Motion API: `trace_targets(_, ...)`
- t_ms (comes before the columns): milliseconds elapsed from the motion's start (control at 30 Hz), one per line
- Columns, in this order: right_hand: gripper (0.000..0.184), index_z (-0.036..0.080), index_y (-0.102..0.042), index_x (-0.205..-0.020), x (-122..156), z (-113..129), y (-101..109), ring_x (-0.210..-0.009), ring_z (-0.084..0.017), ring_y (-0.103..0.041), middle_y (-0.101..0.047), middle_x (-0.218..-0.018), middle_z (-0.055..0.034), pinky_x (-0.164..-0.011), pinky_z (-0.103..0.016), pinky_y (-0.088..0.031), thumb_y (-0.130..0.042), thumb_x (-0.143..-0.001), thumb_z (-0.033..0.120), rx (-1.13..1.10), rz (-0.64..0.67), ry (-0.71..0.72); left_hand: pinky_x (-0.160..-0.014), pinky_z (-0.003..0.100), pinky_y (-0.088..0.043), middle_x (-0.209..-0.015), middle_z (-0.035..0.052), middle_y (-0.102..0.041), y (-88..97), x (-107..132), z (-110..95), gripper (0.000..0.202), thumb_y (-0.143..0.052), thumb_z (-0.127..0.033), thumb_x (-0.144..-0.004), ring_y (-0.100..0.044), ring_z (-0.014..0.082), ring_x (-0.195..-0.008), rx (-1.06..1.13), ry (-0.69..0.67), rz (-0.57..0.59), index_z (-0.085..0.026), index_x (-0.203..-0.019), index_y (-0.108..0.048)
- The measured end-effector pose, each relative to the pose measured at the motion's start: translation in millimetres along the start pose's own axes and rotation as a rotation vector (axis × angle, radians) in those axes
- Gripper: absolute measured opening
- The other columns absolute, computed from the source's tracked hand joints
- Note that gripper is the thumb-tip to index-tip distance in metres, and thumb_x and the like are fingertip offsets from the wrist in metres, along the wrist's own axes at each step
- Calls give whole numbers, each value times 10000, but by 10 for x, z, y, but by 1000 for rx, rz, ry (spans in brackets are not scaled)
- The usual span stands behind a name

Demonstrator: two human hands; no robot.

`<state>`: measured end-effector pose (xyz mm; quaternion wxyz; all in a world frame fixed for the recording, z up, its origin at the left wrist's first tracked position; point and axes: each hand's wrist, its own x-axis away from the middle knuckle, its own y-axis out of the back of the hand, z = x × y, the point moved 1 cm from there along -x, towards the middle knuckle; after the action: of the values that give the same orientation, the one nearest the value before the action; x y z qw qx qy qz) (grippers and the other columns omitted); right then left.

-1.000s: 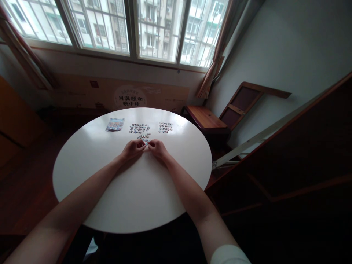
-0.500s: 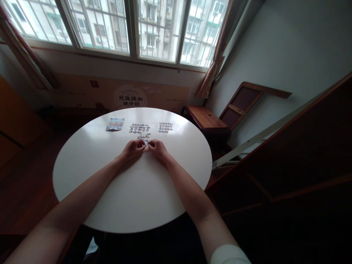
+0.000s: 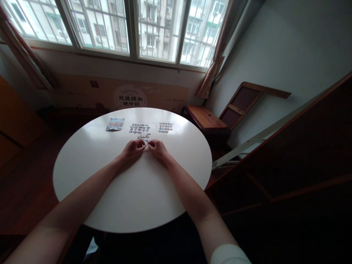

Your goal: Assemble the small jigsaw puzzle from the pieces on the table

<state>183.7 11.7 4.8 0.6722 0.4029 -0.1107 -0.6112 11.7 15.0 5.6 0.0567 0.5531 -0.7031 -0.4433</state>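
My left hand (image 3: 133,148) and my right hand (image 3: 157,147) rest side by side on the round white table (image 3: 110,190), fingers curled and pinched together over a small jigsaw piece (image 3: 146,143) between the fingertips. Just beyond them lies a small cluster of joined pieces (image 3: 144,136). Farther back are two groups of loose jigsaw pieces, one (image 3: 139,128) in the middle and one (image 3: 165,127) to the right. A colourful picture card (image 3: 114,124) lies at the back left.
A folded wooden chair (image 3: 220,115) leans against the right wall beside the table. A cardboard box with printed characters (image 3: 129,97) stands under the barred window. Dark wooden furniture (image 3: 302,165) fills the right side.
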Motion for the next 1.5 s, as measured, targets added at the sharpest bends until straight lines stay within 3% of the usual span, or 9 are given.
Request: trace_targets(1500,161,153,-717,-846,5,17,10,-687,-121,-555,-676,-785,-32,-657,-214,-396,-574,-781,192,3,14,-27,-521,219,-379,-590,-10,-578,-19,1,47,214,-563,-362,-804,-524,118,-542,9,3,0,-165,-766,-639)
